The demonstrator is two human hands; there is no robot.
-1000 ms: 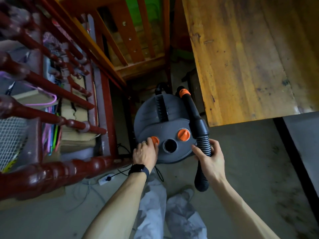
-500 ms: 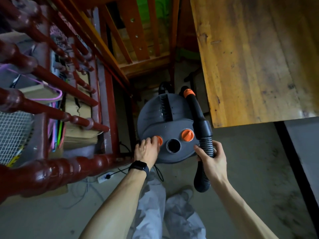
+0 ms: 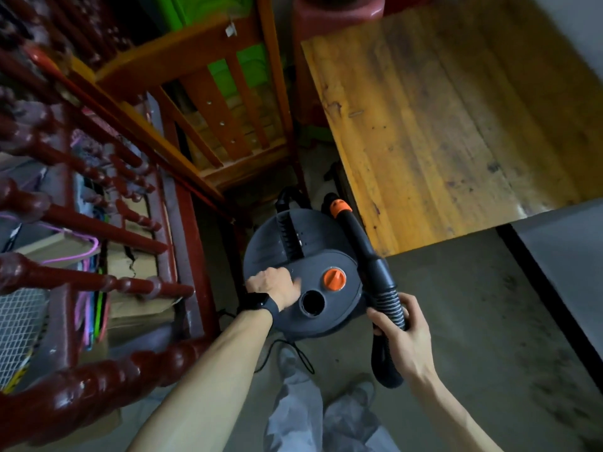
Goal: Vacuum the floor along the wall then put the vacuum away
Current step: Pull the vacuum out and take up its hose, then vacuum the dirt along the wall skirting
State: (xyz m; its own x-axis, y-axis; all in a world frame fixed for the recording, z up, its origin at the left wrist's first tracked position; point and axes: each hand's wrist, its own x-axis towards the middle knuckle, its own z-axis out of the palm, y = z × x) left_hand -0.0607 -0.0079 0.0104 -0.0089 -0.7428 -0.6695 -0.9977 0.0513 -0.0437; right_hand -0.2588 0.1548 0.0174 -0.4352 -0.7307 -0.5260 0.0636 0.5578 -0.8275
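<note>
A round dark grey vacuum canister (image 3: 326,256) stands on the concrete floor between a chair and a table. Its lid shows one orange knob (image 3: 334,279) and an open round port (image 3: 312,303). My left hand (image 3: 274,287), with a black watch on the wrist, lies curled on the lid's left side, over the second orange knob, which is hidden. My right hand (image 3: 403,334) grips the ribbed black hose (image 3: 388,301) just right of the canister. The hose's rigid tube with an orange collar (image 3: 339,207) runs back along the canister; its lower end hangs below my hand.
A wooden table (image 3: 456,125) stands close on the right and a wooden chair (image 3: 228,141) behind the canister. Dark red turned railings (image 3: 98,223) with boxes behind them line the left. A black cable (image 3: 293,353) lies on the floor by my feet.
My left hand has slid over the left orange knob and now covers it. My right hand keeps its hold on the hose. The view has shifted slightly.
</note>
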